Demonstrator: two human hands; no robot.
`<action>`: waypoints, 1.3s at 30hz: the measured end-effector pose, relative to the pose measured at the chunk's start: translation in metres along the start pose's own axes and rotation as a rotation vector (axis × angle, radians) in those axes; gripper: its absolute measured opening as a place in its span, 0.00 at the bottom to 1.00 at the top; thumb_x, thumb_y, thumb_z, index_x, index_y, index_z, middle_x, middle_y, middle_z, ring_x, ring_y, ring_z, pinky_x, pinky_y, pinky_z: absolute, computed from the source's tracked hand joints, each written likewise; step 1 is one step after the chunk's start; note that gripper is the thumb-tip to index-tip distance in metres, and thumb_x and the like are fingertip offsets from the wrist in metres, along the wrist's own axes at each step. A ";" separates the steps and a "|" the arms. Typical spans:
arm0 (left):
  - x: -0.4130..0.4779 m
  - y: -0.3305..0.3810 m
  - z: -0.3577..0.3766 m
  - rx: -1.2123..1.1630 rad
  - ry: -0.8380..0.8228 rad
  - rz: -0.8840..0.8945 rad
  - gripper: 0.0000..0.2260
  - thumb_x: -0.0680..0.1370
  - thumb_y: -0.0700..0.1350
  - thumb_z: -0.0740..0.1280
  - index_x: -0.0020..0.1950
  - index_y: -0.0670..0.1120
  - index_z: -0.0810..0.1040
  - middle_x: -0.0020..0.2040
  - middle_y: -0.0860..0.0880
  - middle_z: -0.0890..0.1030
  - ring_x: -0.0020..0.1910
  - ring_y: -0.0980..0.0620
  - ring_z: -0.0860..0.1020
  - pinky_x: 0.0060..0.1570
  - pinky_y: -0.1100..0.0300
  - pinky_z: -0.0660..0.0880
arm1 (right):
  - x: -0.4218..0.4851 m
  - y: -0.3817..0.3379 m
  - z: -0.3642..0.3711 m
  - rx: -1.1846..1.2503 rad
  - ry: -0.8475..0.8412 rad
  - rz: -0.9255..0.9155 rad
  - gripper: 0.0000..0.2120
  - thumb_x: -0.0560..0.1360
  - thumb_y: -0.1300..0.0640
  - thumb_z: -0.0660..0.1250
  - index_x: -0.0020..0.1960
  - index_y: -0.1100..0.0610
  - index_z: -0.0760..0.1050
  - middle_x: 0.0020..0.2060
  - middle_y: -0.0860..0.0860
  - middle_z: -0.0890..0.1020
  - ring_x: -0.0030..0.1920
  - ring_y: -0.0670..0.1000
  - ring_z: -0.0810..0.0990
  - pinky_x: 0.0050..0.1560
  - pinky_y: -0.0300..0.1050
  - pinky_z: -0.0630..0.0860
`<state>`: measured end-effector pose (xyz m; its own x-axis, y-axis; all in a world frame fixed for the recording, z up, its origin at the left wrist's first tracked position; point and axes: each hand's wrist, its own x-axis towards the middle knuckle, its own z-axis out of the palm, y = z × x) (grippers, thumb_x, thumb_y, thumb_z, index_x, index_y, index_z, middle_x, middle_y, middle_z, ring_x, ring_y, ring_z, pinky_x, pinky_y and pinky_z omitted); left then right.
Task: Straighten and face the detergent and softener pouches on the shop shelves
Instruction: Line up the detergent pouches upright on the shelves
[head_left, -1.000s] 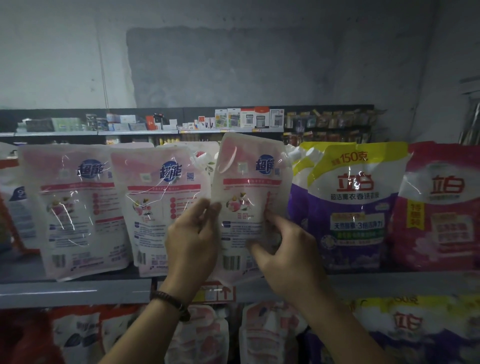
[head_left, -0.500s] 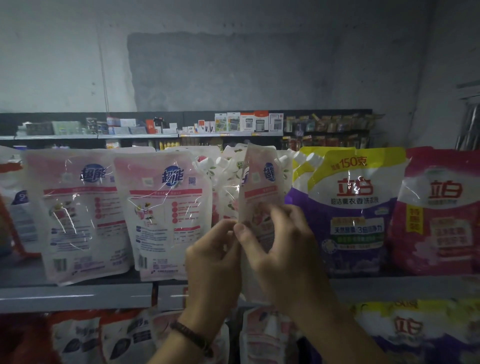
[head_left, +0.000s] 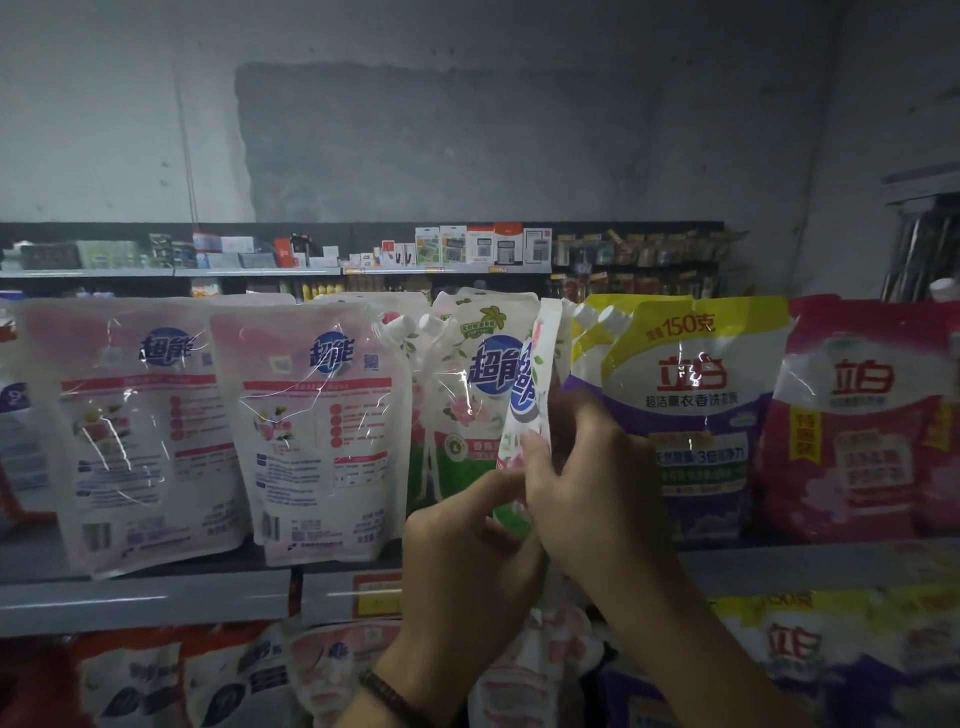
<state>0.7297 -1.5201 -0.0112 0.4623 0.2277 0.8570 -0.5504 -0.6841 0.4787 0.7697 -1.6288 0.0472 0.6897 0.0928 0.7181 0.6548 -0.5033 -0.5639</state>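
The pouch (head_left: 530, 395) in the middle is halfway through a turn. One second ago it shows its back, the side with the small print, flat to us. Now it stands edge-on, and a thin strip of its front peeks out, with a blue logo and flowers.

It is over the shelf (head_left: 156, 603), in the gap between a flower pouch (head_left: 462, 395) and a purple pouch (head_left: 685, 405). Its bottom is hidden behind the hands.

Both hands hold it low down. The left hand (head_left: 467, 561) pinches its lower edge with thumb and fingertips. The right hand (head_left: 597, 493) curls round the other side, thumb on the near edge. The hands were apart on the pouch before; now they are close together.

I think the turn is about half done. A bit more and the front faces out like the flower pouch. Two pink pouches (head_left: 322, 431) on the left show their backs, so they likely need turning too.
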 end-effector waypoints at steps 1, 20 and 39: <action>0.000 -0.001 -0.001 0.005 -0.007 0.010 0.10 0.75 0.49 0.75 0.56 0.56 0.86 0.40 0.62 0.86 0.31 0.62 0.84 0.30 0.58 0.81 | 0.000 0.002 0.000 -0.006 0.009 -0.006 0.08 0.82 0.49 0.69 0.60 0.46 0.74 0.46 0.47 0.87 0.46 0.51 0.88 0.43 0.49 0.86; 0.028 -0.057 -0.019 -0.322 -0.200 -0.513 0.23 0.76 0.55 0.71 0.72 0.57 0.74 0.69 0.53 0.80 0.67 0.52 0.81 0.59 0.48 0.84 | 0.026 0.027 0.005 0.244 0.241 -0.008 0.06 0.84 0.57 0.69 0.59 0.57 0.80 0.44 0.49 0.87 0.38 0.44 0.84 0.32 0.29 0.74; 0.036 -0.083 -0.025 -0.244 0.064 -0.564 0.04 0.80 0.44 0.74 0.49 0.51 0.81 0.48 0.46 0.89 0.51 0.43 0.88 0.52 0.37 0.84 | 0.069 0.059 0.017 0.446 0.111 0.005 0.08 0.84 0.56 0.69 0.61 0.56 0.81 0.47 0.45 0.87 0.47 0.42 0.87 0.47 0.54 0.87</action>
<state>0.7746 -1.4380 -0.0153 0.6901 0.5542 0.4654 -0.3797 -0.2701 0.8848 0.8613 -1.6369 0.0567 0.6722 -0.0133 0.7403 0.7371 -0.0818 -0.6708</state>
